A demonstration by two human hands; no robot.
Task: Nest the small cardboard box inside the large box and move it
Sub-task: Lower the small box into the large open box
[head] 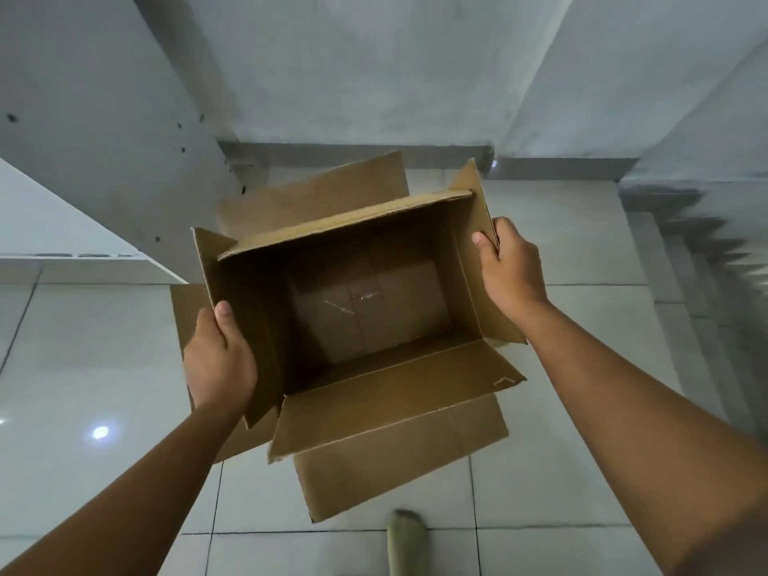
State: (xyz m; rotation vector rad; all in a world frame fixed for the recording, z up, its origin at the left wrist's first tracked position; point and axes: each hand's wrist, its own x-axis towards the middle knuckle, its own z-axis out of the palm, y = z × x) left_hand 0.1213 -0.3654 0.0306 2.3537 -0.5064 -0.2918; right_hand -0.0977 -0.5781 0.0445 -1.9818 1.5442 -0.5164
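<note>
An open brown cardboard box (386, 392) fills the middle of the view, its four flaps standing out and its taped bottom showing inside. My left hand (220, 359) grips its left wall, thumb over the edge. My right hand (511, 272) grips its right flap. Wider cardboard flaps (399, 471) of a larger box spread out beneath it at the far side, the left and the near side. The larger box's walls are hidden by the held box, so I cannot tell how deep the held box sits in it.
The boxes are over a white tiled floor (561, 471). A grey wall (353, 76) rises just behind them. Steps (698, 251) run up on the right. A white ledge (62, 239) juts in at the left. My foot (405, 538) is near the bottom edge.
</note>
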